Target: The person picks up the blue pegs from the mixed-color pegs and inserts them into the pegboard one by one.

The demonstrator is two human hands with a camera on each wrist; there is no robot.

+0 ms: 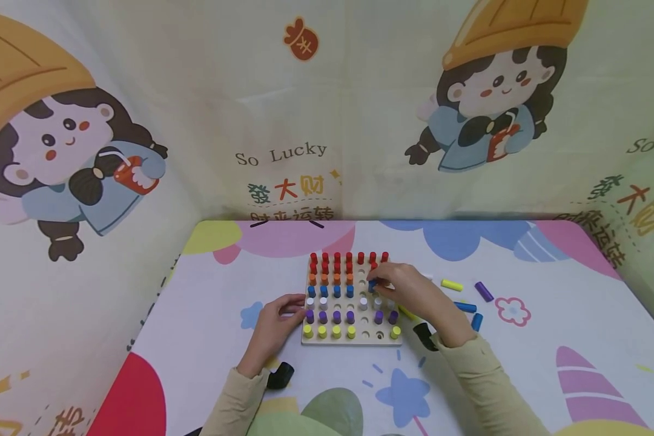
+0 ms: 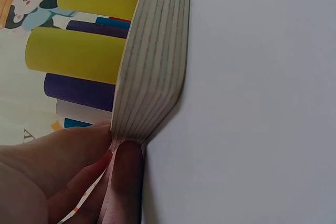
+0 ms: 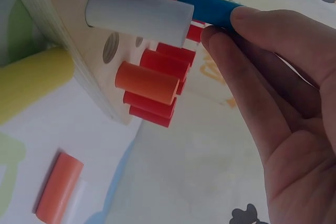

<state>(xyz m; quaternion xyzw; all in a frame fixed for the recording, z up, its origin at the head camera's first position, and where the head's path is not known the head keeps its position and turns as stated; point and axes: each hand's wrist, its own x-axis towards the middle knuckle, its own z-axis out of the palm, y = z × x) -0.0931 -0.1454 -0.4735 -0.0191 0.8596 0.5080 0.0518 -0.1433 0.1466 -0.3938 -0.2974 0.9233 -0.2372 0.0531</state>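
A wooden pegboard (image 1: 327, 341) carries rows of red, orange, blue, white, purple and yellow pegs, with some holes bare. My left hand (image 1: 275, 324) grips its left edge, the thumb (image 2: 63, 150) on the upper face and a finger against the side. Between thumb and fingers, my right hand (image 1: 414, 290) pinches a blue peg (image 3: 210, 10) above the right part of the board. In the right wrist view, that peg appears close behind a standing white peg (image 3: 139, 17); whether its lower end is in a hole is hidden. An orange peg (image 3: 147, 83) stands nearby.
Loose pegs lie right of the board: a yellow peg (image 1: 452, 284), a purple peg (image 1: 484, 292), a blue peg (image 1: 465, 307) and another blue peg (image 1: 476, 322). One more yellow peg (image 1: 407, 312) lies by the board's right edge. A printed cloth (image 1: 223, 387) covers the table.
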